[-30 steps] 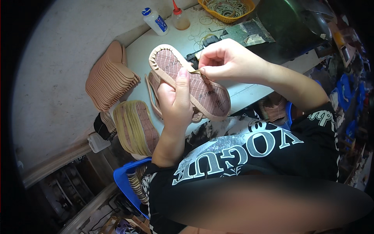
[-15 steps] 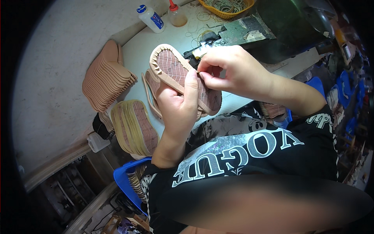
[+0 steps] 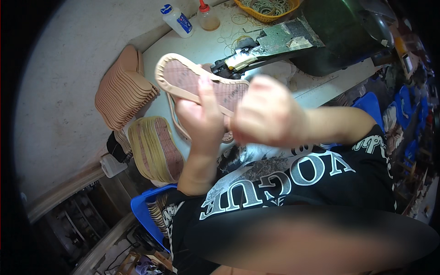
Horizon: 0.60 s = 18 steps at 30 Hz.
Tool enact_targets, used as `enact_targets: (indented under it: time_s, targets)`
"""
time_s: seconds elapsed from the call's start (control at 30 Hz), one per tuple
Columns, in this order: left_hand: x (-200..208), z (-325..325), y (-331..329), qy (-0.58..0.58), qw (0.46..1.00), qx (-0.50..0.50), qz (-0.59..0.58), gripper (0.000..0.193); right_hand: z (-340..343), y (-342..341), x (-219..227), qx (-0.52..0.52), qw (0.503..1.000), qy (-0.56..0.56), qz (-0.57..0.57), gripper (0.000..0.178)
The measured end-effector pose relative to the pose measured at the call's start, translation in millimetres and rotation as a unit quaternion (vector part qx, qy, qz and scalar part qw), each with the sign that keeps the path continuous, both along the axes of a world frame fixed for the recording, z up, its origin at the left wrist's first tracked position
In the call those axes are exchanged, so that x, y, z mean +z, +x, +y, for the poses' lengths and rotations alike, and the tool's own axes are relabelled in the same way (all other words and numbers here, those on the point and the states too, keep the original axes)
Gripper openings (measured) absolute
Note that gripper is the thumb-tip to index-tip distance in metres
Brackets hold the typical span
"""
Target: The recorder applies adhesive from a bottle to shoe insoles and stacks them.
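Note:
My left hand [image 3: 199, 112] is closed round a long insole [image 3: 176, 75], the thumb lying across its underside. That face is brownish-pink with a fine grid, and a beige edge is folded over round it, puckered at the rounded end. My right hand [image 3: 268, 112], smeared by motion, is curled into a fist at the insole's other end and covers it; its fingertips are hidden. Another beige-edged piece [image 3: 173, 120] shows partly below my left hand. Just behind the insole stands the dark head of a green machine [image 3: 222, 68].
Stacked beige pieces [image 3: 121, 94] lean by the wall, beside a bundle of yellow-edged insoles [image 3: 153, 149]. At the back of the white table [image 3: 160, 52] are a white bottle [image 3: 178, 23], a red-tipped squeeze bottle [image 3: 209, 19] and a yellow basket [image 3: 265, 16] of rubber bands. Blue bins [image 3: 149, 217] stand lower down.
The insole has swung flatter, its rounded end moving left. My right hand has gone from a pinch at the insole's side edge to a fist over its far end.

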<state>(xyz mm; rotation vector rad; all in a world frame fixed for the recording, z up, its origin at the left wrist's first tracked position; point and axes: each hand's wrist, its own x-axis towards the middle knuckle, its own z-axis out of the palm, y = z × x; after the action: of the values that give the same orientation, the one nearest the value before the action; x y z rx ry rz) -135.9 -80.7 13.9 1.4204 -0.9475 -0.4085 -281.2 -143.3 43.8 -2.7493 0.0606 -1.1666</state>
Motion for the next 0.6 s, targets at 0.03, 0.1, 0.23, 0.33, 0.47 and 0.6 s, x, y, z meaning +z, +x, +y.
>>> enact_targets:
  time_s: [0.03, 0.1, 0.23, 0.33, 0.47, 0.6]
  targets:
    - [1, 0, 2, -0.011, 0.997, -0.023, 0.070, 0.027, 13, -3, 3, 0.064, 0.997, 0.050, -0.014, 0.017]
    - [5, -1, 10, -0.050, 0.977, -0.086, 0.188, 0.025, -3, -11, 2, 0.092, 0.988, 0.088, -0.091, 0.015]
    - [6, 1, 4, -0.076, 0.946, -0.120, 0.291, 0.031, -30, -31, -3, -0.012, 0.883, 0.470, 0.009, 0.050]
    - [-4, -17, 15, -0.050, 0.945, -0.121, 0.298, 0.030, -14, -33, -27, 0.135, 0.643, 0.741, 0.141, 0.046]
    - [-31, -55, 26, 0.015, 0.978, -0.088, 0.187, 0.025, 6, -44, -47, 0.098, 0.518, 0.850, 0.012, 0.037]
    - [-54, -80, 19, 0.041, 0.996, -0.055, 0.062, 0.027, 15, -47, -53, 0.039, 0.511, 0.855, -0.080, 0.034]
